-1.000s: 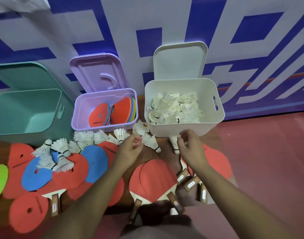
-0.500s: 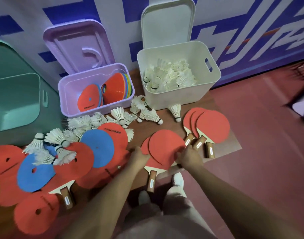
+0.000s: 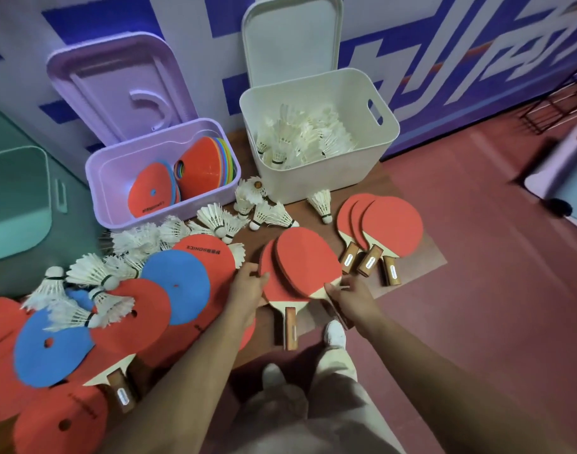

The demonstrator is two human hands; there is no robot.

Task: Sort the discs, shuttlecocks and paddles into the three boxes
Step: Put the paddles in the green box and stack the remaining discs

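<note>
Low on the brown mat [image 3: 421, 267], two overlapping red paddles [image 3: 302, 262] lie between the hands; the left hand [image 3: 248, 286] curls thumb and fingers onto the lower blade's left rim; the right hand [image 3: 351, 298] pinches the upper paddle's neck, its handle hidden beneath. Best to square both blades into one stack; clamp them firmly; lift level so neither slides; then carry them left to the green box [image 3: 15, 204], clear of the loose shuttlecocks [image 3: 215, 221].

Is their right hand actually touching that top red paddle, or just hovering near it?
Touching. The head view shows the right hand pinching the top paddle at its pale wooden neck, and the handle runs under the palm.
</note>
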